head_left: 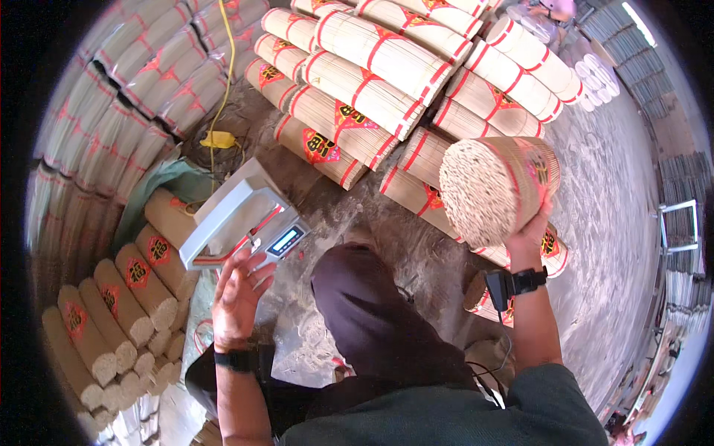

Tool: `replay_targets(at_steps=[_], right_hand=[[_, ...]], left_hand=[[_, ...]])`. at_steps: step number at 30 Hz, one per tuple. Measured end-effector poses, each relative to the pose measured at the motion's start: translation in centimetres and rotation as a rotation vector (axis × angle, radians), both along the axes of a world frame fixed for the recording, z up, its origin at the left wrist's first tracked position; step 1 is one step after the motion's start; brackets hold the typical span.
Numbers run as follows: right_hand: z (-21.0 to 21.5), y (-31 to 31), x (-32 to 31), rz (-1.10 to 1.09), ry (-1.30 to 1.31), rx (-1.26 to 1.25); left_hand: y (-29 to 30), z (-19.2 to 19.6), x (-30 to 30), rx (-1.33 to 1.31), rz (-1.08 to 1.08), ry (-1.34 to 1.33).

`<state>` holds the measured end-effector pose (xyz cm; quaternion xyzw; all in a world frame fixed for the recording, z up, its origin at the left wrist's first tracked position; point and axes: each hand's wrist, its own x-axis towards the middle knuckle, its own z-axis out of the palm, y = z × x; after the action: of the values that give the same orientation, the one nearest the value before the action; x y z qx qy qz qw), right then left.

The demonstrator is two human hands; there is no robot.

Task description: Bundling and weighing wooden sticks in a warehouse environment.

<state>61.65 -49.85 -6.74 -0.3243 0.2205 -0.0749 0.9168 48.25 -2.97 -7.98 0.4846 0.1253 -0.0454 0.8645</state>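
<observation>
My right hand (529, 230) grips a thick bundle of thin tan sticks (480, 193) from below and behind. The bundle is tilted so its round cut end faces left, and a red label sits on its side. My left hand (236, 297) is raised with its fingers apart and no object in it. Its fingertips are at the near edge of a grey digital scale (245, 215) with a small lit display (286, 239). A red strip (266, 221) lies across the scale's platform. Whether the fingertips touch the scale, I cannot tell.
Red-banded stick bundles (357, 89) are piled ahead on the floor. Smaller labelled bundles (123, 297) stack at the left, below a wall of plastic-wrapped packs (156, 74). A yellow cord (229, 59) hangs down to a yellow object (219, 140). Another person (558, 9) shows at the far right.
</observation>
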Motion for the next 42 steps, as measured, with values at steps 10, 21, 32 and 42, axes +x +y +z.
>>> replay_targets(at_steps=[10,21,32,42], right_hand=[[2.8,7.4,-1.3,0.598,-0.386,0.086],[-4.2,23.2,-13.0,1.324,-0.092,0.5],[-7.8,28.8,-16.8,1.631,0.103,0.836],[-17.0,33.3,-16.0,1.645,0.246,0.362]], left_hand=[[-3.0,9.5,-3.9,0.92,-0.065,-0.531],[0.3,12.9,-10.6,1.322,-0.004,-0.907],[6.5,0.4,-16.1,0.986,-0.192,-0.325],[8.4,-11.3,-17.9,1.206,-0.13,-0.196]])
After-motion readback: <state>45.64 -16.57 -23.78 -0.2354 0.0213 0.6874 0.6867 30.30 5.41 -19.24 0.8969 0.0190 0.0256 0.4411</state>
